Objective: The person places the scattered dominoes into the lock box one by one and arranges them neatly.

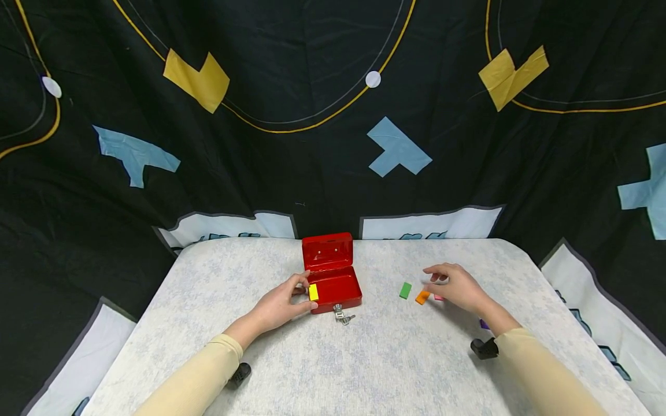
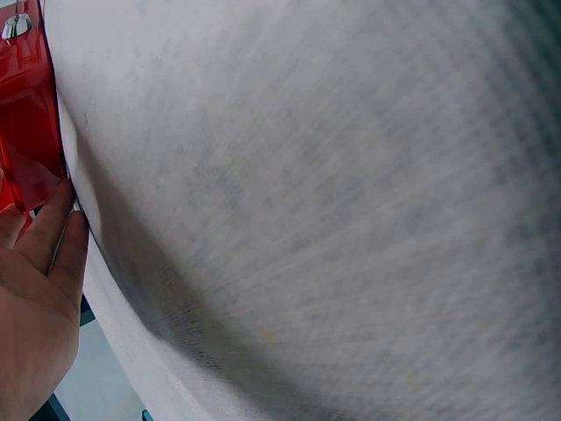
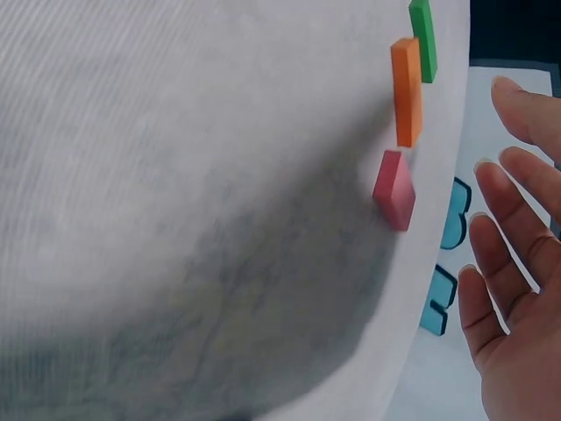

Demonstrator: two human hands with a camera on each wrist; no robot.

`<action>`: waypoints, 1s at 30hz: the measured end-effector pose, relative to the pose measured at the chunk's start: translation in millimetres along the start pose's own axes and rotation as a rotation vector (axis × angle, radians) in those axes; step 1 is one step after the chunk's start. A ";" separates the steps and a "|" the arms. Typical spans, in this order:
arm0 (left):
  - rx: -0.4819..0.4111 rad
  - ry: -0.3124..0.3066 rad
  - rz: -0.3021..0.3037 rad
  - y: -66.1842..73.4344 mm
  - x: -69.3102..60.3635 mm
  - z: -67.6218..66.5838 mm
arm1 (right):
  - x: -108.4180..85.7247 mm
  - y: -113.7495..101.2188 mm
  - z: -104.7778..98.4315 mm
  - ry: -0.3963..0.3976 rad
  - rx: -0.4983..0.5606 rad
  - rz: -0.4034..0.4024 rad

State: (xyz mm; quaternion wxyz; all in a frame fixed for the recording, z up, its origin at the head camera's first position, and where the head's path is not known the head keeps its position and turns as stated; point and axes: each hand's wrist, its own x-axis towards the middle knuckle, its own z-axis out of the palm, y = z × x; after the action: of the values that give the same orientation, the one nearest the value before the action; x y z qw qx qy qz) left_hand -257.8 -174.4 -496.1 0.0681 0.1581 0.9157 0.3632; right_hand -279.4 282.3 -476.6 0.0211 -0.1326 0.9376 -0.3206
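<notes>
In the head view my left hand (image 1: pixel 279 305) is at the left side of an open red cash box (image 1: pixel 340 286). A yellow block (image 1: pixel 313 292) sits between its thumb and index finger, which pinch it by its ends over the box's left edge. The left wrist view shows other fingers of that hand beside the box, with the block out of sight. My right hand (image 1: pixel 458 286) hovers, fingers relaxed and apart, above a pink block (image 3: pixel 395 191), which it partly hides in the head view. Close by lie an orange block (image 1: pixel 422 297) and a green block (image 1: pixel 405 290).
A purple block (image 1: pixel 484 324) lies partly hidden under my right wrist. Keys (image 1: pixel 346 319) hang from the lock at the box's front. The raised lid (image 1: pixel 328 250) leans back. A pale patterned cloth (image 1: pixel 374 358) covers the table, and a dark curtain (image 1: pixel 322 190) hangs behind it.
</notes>
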 end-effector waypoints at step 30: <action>-0.010 -0.002 0.003 -0.5 -0.1 0.3 | -20.7 31.2 -9.1 -0.042 -0.107 0.087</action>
State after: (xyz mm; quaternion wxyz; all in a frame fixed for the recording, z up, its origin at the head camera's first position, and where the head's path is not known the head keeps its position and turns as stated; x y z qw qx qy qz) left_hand -257.7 -174.6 -496.7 0.0695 0.1595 0.9136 0.3676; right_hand -267.9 316.8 -489.3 0.0478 -0.0994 0.9576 -0.2660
